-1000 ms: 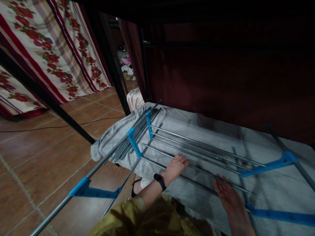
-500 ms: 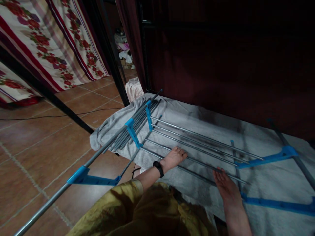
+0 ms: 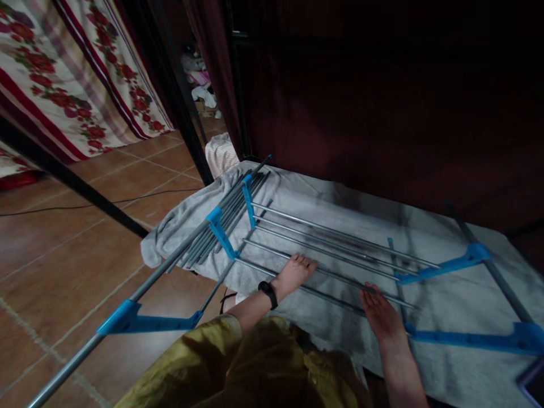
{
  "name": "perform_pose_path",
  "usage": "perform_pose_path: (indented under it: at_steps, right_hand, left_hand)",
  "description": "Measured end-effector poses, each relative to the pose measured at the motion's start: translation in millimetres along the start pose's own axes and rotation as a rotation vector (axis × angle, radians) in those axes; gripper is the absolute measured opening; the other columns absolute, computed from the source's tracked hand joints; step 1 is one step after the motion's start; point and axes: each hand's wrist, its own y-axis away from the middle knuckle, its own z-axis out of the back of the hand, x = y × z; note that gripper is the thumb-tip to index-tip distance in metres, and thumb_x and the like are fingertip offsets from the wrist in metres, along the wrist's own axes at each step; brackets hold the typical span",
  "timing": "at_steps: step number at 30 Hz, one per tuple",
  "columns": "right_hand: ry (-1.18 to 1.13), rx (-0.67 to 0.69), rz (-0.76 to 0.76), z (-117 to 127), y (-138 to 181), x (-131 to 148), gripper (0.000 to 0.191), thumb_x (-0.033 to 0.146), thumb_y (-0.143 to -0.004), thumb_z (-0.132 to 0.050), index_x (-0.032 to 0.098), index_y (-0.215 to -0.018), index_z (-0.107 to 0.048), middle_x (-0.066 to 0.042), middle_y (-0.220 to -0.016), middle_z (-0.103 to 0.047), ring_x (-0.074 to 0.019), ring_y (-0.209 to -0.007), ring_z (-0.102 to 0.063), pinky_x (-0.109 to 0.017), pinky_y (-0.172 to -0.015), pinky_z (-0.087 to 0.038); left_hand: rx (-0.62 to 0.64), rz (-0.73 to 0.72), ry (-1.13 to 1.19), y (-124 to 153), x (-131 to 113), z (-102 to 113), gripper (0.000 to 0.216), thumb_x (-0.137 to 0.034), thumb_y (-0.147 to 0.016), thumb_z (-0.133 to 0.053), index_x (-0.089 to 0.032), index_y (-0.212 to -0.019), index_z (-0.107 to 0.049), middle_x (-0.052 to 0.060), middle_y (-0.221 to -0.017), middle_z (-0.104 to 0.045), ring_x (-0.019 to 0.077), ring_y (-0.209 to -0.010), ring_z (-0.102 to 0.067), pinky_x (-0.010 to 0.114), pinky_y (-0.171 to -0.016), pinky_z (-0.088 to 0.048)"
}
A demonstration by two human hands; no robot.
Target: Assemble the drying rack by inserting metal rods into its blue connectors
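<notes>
My left hand (image 3: 294, 274), with a dark watch on the wrist, is closed palm-down over a thin grey metal rod (image 3: 340, 277). Farther along the same rod, my right hand (image 3: 381, 313) has its fingers closed around it near the right end, palm turned up. This rod is part of a rack frame with several parallel rods running between blue plastic brackets. On the left, blue brackets (image 3: 223, 233) clip onto a long grey pole (image 3: 178, 252). More blue brackets (image 3: 461, 262) join another pole (image 3: 510, 292) at the right.
The frame lies over a grey blanket (image 3: 323, 195). A bundle of loose grey tubes (image 3: 229, 218) rests at its left end. Black metal posts (image 3: 85, 175) cross the left side, above a tiled floor (image 3: 85, 243) with a cable. A dark-edged flat object (image 3: 531, 381) shows at lower right.
The view has shifted slightly to the right, so the rack and hands appear a little farther left. The dark-edged object has come into view. Both hands keep their places on the rod.
</notes>
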Motion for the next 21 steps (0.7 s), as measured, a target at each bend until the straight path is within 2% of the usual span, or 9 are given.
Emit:
perform_pose_path:
  at_steps: [7,12,21]
  right_hand:
    - [-0.049,0.083,0.027,0.1,0.0,-6.0,0.011,0.019,-0.085,-0.06,0.021,-0.09,-0.069,-0.005,-0.106,-0.071,-0.0153,-0.108,-0.066,-0.038,-0.108,-0.047]
    - [-0.083,0.052,0.035,-3.2,-3.5,-9.6,0.012,0.018,-0.084,-0.061,0.022,-0.088,-0.071,-0.004,-0.1,-0.073,-0.0161,-0.104,-0.067,-0.04,-0.107,-0.049]
    - [-0.164,0.126,0.065,-10.3,-0.9,-12.4,0.011,0.019,-0.079,-0.07,0.023,-0.089,-0.072,-0.004,-0.099,-0.075,-0.0174,-0.099,-0.069,-0.038,-0.101,-0.053]
  left_hand:
    - [-0.034,0.069,0.066,0.9,5.9,-6.1,0.033,-0.01,-0.095,-0.046,-0.019,-0.124,-0.059,0.008,-0.105,-0.067,0.0214,-0.1,-0.06,0.037,-0.093,-0.043]
    - [-0.045,0.098,0.104,0.3,10.8,-16.5,0.032,-0.007,-0.093,-0.046,-0.017,-0.119,-0.063,0.009,-0.102,-0.068,0.0224,-0.097,-0.062,0.038,-0.091,-0.046]
    - [-0.095,0.103,0.104,-0.1,18.4,-22.7,0.035,-0.007,-0.092,-0.041,-0.015,-0.114,-0.068,0.011,-0.101,-0.07,0.0247,-0.094,-0.064,0.04,-0.09,-0.047]
